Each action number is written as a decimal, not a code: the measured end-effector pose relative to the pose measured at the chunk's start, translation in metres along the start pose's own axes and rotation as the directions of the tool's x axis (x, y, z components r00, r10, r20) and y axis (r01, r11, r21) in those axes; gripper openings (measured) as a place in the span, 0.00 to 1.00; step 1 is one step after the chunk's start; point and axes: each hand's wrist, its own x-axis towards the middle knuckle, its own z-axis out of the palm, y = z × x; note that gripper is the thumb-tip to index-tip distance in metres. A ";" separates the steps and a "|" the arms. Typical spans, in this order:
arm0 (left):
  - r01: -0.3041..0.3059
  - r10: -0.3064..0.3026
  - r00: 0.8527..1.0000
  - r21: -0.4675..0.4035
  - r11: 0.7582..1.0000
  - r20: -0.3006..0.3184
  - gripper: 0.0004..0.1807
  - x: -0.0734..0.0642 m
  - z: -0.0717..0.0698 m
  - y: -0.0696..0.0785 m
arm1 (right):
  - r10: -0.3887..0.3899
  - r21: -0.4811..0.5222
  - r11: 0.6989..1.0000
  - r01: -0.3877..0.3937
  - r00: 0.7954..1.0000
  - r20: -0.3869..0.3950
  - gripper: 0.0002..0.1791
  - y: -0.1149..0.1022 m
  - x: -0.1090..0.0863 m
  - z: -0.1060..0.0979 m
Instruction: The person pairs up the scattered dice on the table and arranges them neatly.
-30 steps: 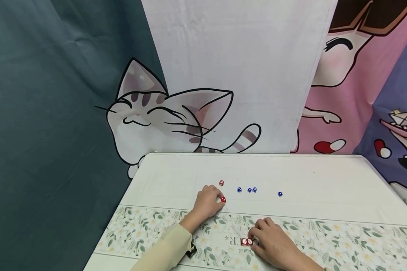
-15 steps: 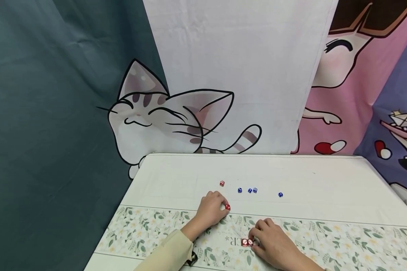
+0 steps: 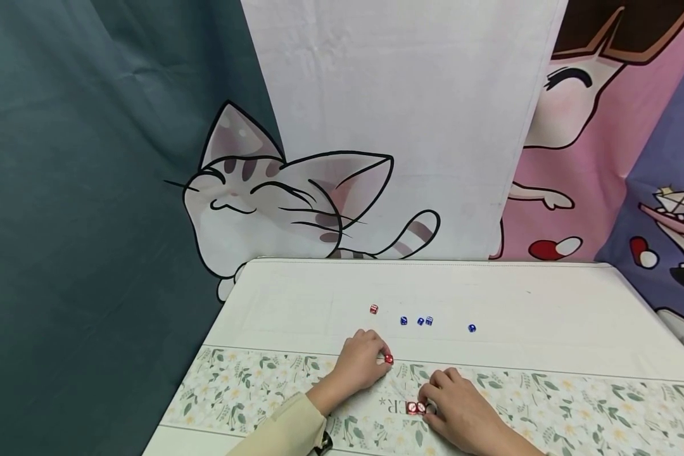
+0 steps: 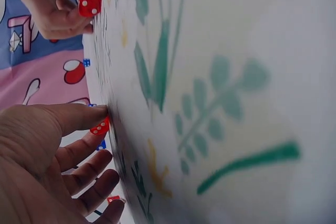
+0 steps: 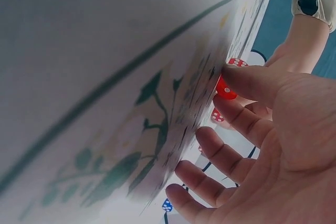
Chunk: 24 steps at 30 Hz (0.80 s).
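Observation:
In the head view my left hand (image 3: 361,360) pinches a red die (image 3: 389,359) between thumb and index finger, over the flowered strip's far edge. The left wrist view shows that red die (image 4: 100,125) at the thumb tip, the other fingers spread loosely. Lower right, my right hand (image 3: 458,408) has thumb and index finger around the end of a short row of red dice (image 3: 412,408). From the right wrist, a red die (image 5: 227,88) sits between those two fingertips, with another red die (image 5: 238,62) behind the thumb. Part of the row is hidden by the fingers.
Beyond the left hand lies a single red die (image 3: 373,309). Several blue dice are scattered to its right, among them one blue die (image 3: 403,321) and a farther one (image 3: 472,328). The white table (image 3: 296,297) ends at a cartoon-printed curtain (image 3: 433,126).
My left hand has drawn the pinched red die toward me and to the right, from the white area to the flowered strip. The right hand stays by the row.

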 end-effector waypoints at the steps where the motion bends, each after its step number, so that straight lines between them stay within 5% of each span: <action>1: -0.002 0.002 1.000 -0.001 1.000 0.005 0.08 0.000 0.000 0.001 | -0.001 -0.001 1.000 0.001 1.000 -0.001 0.08 0.000 0.000 0.000; 24: -0.060 0.061 0.995 -0.021 0.998 0.083 0.09 -0.011 0.001 0.020 | 0.019 0.001 1.000 -0.020 0.999 0.035 0.08 0.001 0.002 -0.001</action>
